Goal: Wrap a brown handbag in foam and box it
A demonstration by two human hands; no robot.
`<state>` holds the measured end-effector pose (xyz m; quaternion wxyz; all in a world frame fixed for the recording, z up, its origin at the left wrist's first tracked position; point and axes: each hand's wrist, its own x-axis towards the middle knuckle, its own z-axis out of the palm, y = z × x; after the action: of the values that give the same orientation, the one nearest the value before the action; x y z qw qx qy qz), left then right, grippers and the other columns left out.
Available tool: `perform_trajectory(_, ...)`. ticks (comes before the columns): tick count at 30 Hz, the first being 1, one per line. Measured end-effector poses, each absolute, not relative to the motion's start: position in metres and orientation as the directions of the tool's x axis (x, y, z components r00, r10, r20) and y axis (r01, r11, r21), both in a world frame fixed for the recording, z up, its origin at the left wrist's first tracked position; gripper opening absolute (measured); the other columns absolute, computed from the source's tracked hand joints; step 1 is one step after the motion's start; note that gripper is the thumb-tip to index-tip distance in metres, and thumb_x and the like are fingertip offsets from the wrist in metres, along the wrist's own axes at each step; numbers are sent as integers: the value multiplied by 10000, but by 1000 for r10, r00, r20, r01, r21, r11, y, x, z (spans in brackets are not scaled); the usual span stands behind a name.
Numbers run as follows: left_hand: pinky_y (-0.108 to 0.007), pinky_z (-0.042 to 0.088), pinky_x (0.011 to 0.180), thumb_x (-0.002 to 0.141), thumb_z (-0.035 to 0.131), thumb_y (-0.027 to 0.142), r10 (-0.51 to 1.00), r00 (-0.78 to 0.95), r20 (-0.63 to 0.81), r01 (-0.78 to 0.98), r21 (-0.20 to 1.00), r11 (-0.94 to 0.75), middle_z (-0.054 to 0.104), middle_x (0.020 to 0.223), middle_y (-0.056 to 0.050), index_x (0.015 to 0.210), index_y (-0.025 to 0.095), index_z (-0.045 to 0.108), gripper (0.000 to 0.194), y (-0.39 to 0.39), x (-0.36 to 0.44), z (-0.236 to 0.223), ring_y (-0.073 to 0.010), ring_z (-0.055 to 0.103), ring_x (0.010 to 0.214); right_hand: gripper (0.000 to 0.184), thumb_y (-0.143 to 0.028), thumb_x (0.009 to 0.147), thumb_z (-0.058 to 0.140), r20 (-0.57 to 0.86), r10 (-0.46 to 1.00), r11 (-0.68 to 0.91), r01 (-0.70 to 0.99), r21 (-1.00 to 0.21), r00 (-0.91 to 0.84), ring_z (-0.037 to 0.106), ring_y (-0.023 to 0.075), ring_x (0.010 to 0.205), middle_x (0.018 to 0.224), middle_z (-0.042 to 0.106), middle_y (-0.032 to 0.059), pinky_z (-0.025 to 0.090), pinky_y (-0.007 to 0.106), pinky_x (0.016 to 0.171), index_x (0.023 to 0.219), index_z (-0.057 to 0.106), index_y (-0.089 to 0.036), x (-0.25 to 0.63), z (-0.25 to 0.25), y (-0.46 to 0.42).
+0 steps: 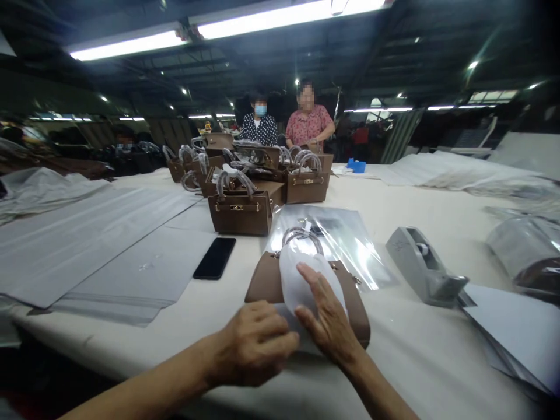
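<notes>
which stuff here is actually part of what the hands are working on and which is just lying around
In hand:
- brown handbag lying flat
- white wrapping sheet on it, pressed by the right hand
- left hand, closed at the sheet's near edge
- clear plastic bag just behind

Lying about:
- black phone
- tape dispenser
- row of wrapped brown bags
- grey sheets

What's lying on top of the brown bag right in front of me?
A sheet of white paper lies across the brown bag, pressed flat by the right hand. The left hand covers the bag's near edge, so that part is hidden.
</notes>
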<state>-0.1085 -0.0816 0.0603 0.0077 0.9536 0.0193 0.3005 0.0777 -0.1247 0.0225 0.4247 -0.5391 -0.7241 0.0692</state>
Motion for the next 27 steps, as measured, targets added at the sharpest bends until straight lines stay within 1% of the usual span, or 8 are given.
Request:
perform_trajectory(3,-296,451,800,790,403,23,279,702,656,219,173,-960,555,1016,-79,1119,166,495,371,-37,-124,81,-159,517,925,789,-537,758,550,490,851,377,868,-322,-188,235,264,1297,1418,255,59,233,558,1045,1383,184,-226,68,25,-123)
perform_trajectory(5,-365,362,990,758,377,-23,303,796,524,264,149,-953,438,1293,-88,1265,209,391,558,3,-115,87,-182,412,1176,718,-411,786,551,478,856,345,907,-241,-198,237,260,1299,1422,243,46,272,561,1025,1382,195,-229,65,24,-121)
perform_trajectory(8,-396,287,1050,694,469,-20,217,941,259,185,142,-973,313,1417,-90,1272,213,405,627,60,-81,86,-223,271,1304,584,-185,846,400,499,843,338,919,-203,-200,258,225,1295,1411,269,29,308,545,1012,1388,188,-229,66,19,-118)
perform_trajectory(12,-249,441,852,605,638,47,113,990,84,96,184,-978,642,1061,-8,839,216,640,288,102,-41,84,-206,536,1075,559,-132,864,326,554,816,360,895,-265,-164,302,205,1275,1387,315,27,326,523,1008,1394,177,-233,71,17,-115)
perform_trajectory(16,-183,404,565,678,602,120,238,954,184,204,187,-961,594,625,38,717,164,579,63,98,-30,75,-110,558,588,531,-171,894,325,588,809,341,839,-425,-32,325,190,1256,1361,359,2,333,467,1011,1394,180,-276,72,17,-115)
perform_trajectory(21,-192,372,541,807,469,192,335,901,274,293,185,-938,547,685,3,723,154,491,94,55,-51,59,-113,515,606,456,-240,904,342,550,813,261,726,-636,190,326,203,1255,1347,382,-14,354,457,979,1352,292,-312,75,14,-121)
perform_trajectory(25,-235,420,646,792,499,196,209,960,185,186,135,-973,572,790,-41,732,166,493,68,34,-73,61,-155,549,710,440,-185,875,378,581,813,389,701,-598,45,339,169,1253,1328,411,-13,249,454,1056,1301,370,-295,78,20,-122)
perform_trajectory(27,-280,435,698,789,491,175,174,973,154,159,107,-981,589,836,-74,767,161,512,33,31,-76,61,-193,564,764,472,-209,851,433,592,805,385,736,-557,27,348,188,1249,1333,406,14,283,477,1043,1310,349,-276,74,25,-118)
